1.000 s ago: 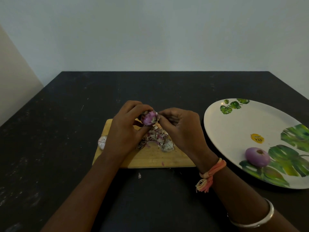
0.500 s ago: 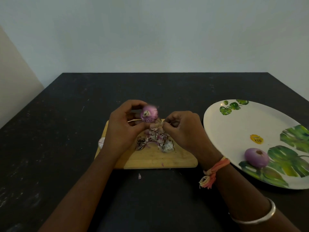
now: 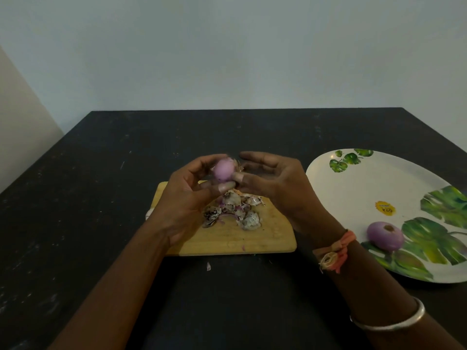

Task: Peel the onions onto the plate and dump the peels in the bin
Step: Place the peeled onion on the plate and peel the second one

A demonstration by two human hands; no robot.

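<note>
Now the nearly bare onion [image 3: 223,170] rides higher above the cutting board [image 3: 252,241], gripped by the left hand [image 3: 187,198]; the right hand [image 3: 280,183] has spread open, thumb touching it; plating seems near

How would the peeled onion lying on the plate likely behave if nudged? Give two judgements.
The peeled onion looks round and smooth, so it would probably roll across the plate. Its bare skinless surface may be slippery to grip.
</note>
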